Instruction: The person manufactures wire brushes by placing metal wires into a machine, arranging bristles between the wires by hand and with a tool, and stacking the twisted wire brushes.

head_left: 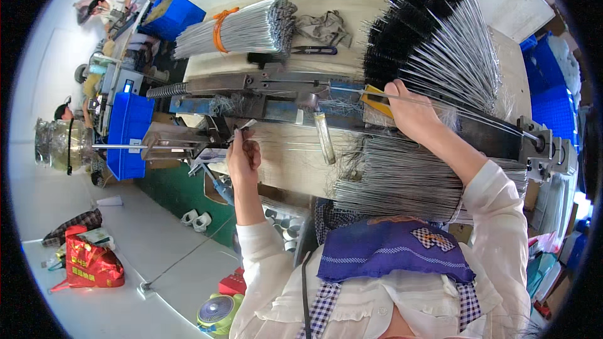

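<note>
Beyond the machine (220, 85), brushes (418, 31) look done; nearside, wires (414, 179) remain; right hand (411, 111) pinches a strand (480, 113), left hand (244, 155) curls, hold unclear.

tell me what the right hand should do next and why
Probably a light nudge by the right hand to settle the long thin wires near the yellow piece: it is right beside that piece, and the wires run from there toward the metal fitting at the far right. Whether it grips them is hard to tell.
</note>
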A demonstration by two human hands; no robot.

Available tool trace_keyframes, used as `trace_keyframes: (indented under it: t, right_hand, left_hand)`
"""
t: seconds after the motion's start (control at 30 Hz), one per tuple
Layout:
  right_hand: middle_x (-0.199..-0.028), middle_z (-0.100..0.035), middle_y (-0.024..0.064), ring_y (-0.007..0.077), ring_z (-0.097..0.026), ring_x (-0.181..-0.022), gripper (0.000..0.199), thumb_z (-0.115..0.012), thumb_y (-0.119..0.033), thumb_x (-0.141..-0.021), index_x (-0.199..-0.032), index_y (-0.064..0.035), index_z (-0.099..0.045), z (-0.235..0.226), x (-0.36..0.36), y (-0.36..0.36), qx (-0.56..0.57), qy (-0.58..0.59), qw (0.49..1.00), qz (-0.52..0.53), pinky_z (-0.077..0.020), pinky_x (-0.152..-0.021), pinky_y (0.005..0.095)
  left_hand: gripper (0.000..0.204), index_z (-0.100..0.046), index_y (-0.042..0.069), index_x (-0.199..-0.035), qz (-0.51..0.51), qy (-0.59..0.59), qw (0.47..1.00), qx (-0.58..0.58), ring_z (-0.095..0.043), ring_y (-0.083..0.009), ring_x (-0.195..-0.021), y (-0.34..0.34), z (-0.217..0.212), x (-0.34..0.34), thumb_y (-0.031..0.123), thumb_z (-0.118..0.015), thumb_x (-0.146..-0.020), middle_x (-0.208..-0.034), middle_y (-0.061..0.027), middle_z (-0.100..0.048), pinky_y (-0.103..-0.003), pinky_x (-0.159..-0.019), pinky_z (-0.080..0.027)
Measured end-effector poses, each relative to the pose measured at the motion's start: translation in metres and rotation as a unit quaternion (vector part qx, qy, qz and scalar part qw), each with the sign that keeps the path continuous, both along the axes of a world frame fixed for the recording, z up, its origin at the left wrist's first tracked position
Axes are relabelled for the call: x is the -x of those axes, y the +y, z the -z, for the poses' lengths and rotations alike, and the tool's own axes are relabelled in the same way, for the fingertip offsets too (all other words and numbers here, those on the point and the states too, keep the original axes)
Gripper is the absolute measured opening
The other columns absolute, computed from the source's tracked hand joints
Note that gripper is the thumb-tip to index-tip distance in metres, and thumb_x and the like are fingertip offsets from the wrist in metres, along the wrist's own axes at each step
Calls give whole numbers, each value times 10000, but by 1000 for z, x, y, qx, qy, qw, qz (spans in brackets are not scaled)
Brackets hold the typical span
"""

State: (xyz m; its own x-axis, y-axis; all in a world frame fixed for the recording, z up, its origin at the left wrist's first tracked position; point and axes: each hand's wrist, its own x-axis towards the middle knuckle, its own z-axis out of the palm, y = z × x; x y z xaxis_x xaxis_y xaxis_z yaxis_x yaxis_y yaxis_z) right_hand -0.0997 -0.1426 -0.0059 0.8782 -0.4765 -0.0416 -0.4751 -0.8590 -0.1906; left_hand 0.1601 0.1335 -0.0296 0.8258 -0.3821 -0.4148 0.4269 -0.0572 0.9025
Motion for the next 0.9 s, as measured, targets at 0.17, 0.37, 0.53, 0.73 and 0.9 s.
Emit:
trace_keyframes:
  t: [0.17, 0.37, 0.53, 0.73, 0.9]
  right_hand:
    - [-1008, -572, 177, 370, -608, -884, 245, -541, -231, -939, -1035, -29, -442, 3, 4, -9, -80, -73, 993, 43, -487, -731, 451]
    - [-862, -598, 140, 321, -637, -770, 199, -573, -211, -892, -910, -19, -525, -17, 66, 3, -16, 4, 1000, 14, -527, -604, 392]
    - [-819, -570, 122, 311, -619, -723, 184, -635, -92, -760, -904, -49, -530, -103, 112, 12, 46, -234, 971, -9, -506, -602, 393]
    - [-735, -634, 153, 349, -619, -715, 183, -549, -221, -919, -915, -39, -541, -93, 108, -69, -73, -98, 988, 93, -476, -644, 431]
    - [-749, -623, 190, 361, -615, -726, 243, -542, -242, -942, -924, 0, -547, -97, 113, -73, -370, -139, 915, 85, -465, -657, 412]
  left_hand:
    - [329, -584, 50, -923, -26, 5, 998, 51, -360, -74, -397, -7, 10, 6, 351, -475, -999, -595, -10, -491, -217, -347, -216]
    - [285, -484, 140, -781, -123, -98, 987, -3, -271, -25, -458, -17, 1, 48, 311, -461, -1008, -579, 63, -327, -189, -400, -196]
    - [381, -470, 88, -757, 266, -193, 929, 173, -305, -38, -454, -71, -81, 123, 337, -385, -1032, -564, 43, -359, -219, -394, -204]
    - [252, -472, 99, -751, 616, 211, 736, 187, -252, -55, -427, -196, -90, 229, 224, -458, -970, -573, 48, -322, -228, -376, -163]
    - [256, -472, 105, -800, 488, 224, 825, 174, -247, -62, -415, -207, -41, 206, 257, -425, -1000, -580, 49, -306, -226, -372, -174]
